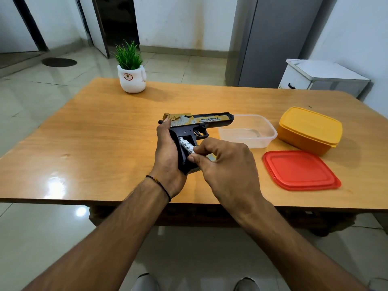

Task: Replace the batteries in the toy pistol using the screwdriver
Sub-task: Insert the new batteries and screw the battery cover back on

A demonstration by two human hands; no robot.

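Fingers (199, 162) of our right hand (228, 166) pinch a battery (186, 146) in the toy pistol (205, 120); left hand (167, 156) grips it.

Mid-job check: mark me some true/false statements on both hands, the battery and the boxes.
The left hand grips the toy pistol. True.
The right hand holds a screwdriver. False: it pinches a white battery at the pistol's open grip compartment.
The red lid covers the clear container. False: it lies on the table beside it.
The yellow container has its lid on. True.
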